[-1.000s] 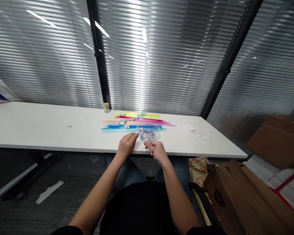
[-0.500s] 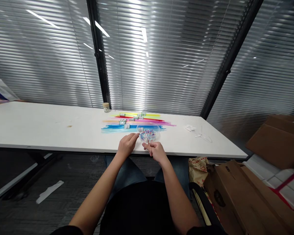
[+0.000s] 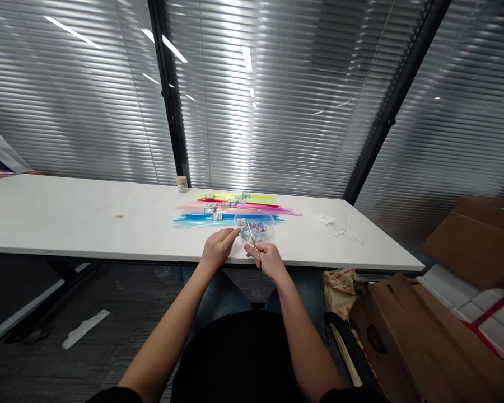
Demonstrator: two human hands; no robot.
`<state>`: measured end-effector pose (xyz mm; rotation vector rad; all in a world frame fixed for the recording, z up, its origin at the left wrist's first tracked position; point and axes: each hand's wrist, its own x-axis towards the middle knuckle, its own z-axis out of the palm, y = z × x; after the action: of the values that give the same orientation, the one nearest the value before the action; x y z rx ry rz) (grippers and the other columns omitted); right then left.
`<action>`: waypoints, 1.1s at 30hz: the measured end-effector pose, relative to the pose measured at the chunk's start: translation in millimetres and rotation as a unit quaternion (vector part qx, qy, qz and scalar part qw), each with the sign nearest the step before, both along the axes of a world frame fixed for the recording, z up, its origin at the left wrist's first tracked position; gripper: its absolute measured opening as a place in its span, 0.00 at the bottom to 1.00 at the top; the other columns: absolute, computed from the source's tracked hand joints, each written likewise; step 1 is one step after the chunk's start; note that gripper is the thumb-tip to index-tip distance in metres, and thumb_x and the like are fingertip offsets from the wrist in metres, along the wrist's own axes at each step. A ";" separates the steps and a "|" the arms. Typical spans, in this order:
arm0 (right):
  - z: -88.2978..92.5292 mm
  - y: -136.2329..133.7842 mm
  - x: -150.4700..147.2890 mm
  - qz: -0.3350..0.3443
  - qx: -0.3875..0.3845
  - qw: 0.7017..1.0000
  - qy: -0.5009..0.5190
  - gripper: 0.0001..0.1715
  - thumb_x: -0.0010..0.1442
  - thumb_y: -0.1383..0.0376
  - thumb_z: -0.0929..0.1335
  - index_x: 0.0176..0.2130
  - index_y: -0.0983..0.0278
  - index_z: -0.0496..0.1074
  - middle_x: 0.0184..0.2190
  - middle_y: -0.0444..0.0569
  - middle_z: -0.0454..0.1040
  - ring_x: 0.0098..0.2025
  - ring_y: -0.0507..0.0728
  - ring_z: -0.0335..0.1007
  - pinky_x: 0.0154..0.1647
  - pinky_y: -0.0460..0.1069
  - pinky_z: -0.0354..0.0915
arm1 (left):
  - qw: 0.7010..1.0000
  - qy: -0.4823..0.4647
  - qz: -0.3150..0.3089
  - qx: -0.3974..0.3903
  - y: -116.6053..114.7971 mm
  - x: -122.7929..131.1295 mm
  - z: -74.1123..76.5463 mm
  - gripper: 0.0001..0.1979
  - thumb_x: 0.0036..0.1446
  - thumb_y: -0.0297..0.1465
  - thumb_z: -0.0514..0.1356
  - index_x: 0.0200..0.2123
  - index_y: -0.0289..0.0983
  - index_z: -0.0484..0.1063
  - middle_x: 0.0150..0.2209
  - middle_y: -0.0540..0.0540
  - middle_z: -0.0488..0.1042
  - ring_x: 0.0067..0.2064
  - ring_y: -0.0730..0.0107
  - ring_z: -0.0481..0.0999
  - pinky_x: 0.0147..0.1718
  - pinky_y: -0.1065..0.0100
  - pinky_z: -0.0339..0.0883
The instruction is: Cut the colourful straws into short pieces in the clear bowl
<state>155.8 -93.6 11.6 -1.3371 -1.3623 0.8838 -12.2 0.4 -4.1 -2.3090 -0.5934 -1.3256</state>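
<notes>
My right hand (image 3: 266,260) is closed around slim scissors (image 3: 254,244) with coppery handles, their blades pointing up and away over a clear round bowl (image 3: 272,228). Small multicoloured pieces (image 3: 255,230) lie inside the bowl. At the bowl's left side is my left hand (image 3: 219,246), its fingers pressed together and pointing toward the blades. Whatever sits in those fingertips is too small to make out. Just beyond, bundles of thin plastic straws lie across the table: blue straws (image 3: 197,217) nearest, then pink straws (image 3: 288,211), red and yellow ones, with small labels on them.
The white table (image 3: 75,218) runs along a wall of glass and blinds. A small lidded jar (image 3: 182,184) stands at its back edge. Clear plastic wrapping (image 3: 348,235) lies to the right. Cardboard boxes (image 3: 399,336) and a paper bag (image 3: 339,291) sit below on the right.
Almost nothing differs. My left fingertips have shifted very slightly to the right, toward the scissors; my right hand holds the scissors in nearly the same place.
</notes>
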 end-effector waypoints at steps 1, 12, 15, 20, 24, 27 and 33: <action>0.3 -0.3 -0.1 0.001 0.001 1.000 0.001 0.30 0.52 0.42 0.67 0.22 0.66 0.74 0.09 0.39 0.56 0.19 0.51 0.59 0.24 0.45 0.56 | 1.000 0.000 0.000 0.002 0.1 0.0 -0.1 0.15 0.63 0.23 0.50 0.51 0.37 0.69 0.36 0.44 0.76 0.38 0.68 0.75 0.35 0.69 0.68; 3.8 -2.9 -1.1 -0.007 0.000 1.000 -0.007 0.31 0.51 0.41 0.67 0.23 0.66 0.75 0.10 0.39 0.56 0.17 0.50 0.58 0.20 0.45 0.54 | 1.000 0.003 0.002 0.000 -0.7 0.1 1.4 0.16 0.64 0.25 0.48 0.52 0.39 0.68 0.37 0.43 0.76 0.38 0.67 0.75 0.36 0.68 0.69; 4.1 -2.6 -0.4 -0.020 0.001 1.000 -0.003 0.31 0.51 0.41 0.67 0.23 0.66 0.74 0.10 0.39 0.57 0.16 0.49 0.55 0.19 0.45 0.53 | 1.000 -0.003 0.014 -0.009 -0.5 1.0 0.0 0.16 0.65 0.27 0.49 0.53 0.38 0.67 0.39 0.42 0.76 0.40 0.66 0.75 0.38 0.67 0.69; 5.8 -2.4 3.3 -0.039 -0.003 0.999 0.015 0.31 0.52 0.42 0.67 0.25 0.67 0.74 0.10 0.40 0.59 0.14 0.48 0.54 0.17 0.45 0.51 | 0.998 -0.041 0.038 -0.016 1.3 1.7 -3.6 0.14 0.64 0.27 0.51 0.51 0.37 0.67 0.40 0.41 0.76 0.42 0.63 0.75 0.41 0.65 0.69; 6.2 -2.6 3.6 -0.038 -0.015 0.999 0.032 0.30 0.52 0.43 0.67 0.25 0.68 0.74 0.10 0.39 0.59 0.12 0.47 0.52 0.15 0.44 0.50 | 0.999 -0.040 0.033 -0.012 1.8 1.1 -3.8 0.12 0.64 0.26 0.50 0.49 0.36 0.68 0.38 0.41 0.76 0.41 0.64 0.75 0.40 0.66 0.70; 5.9 -3.0 2.5 -0.033 -0.026 0.998 0.040 0.29 0.53 0.43 0.67 0.25 0.67 0.73 0.09 0.39 0.58 0.10 0.47 0.49 0.13 0.44 0.48 | 0.998 -0.045 0.033 -0.017 1.2 1.1 -3.2 0.12 0.64 0.26 0.49 0.48 0.36 0.68 0.38 0.41 0.76 0.41 0.65 0.75 0.40 0.66 0.70; 6.7 -4.6 1.9 -0.036 -0.022 0.996 0.078 0.29 0.51 0.42 0.68 0.25 0.66 0.72 0.09 0.38 0.57 0.09 0.46 0.47 0.10 0.44 0.43 | 0.998 -0.048 0.033 -0.024 1.1 1.1 -3.4 0.13 0.65 0.26 0.48 0.49 0.37 0.68 0.38 0.42 0.76 0.41 0.65 0.75 0.40 0.65 0.71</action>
<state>157.7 -98.2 18.3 -1.3143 -1.1747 0.9541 -11.0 1.5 -7.5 -2.2522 -0.7338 -1.4120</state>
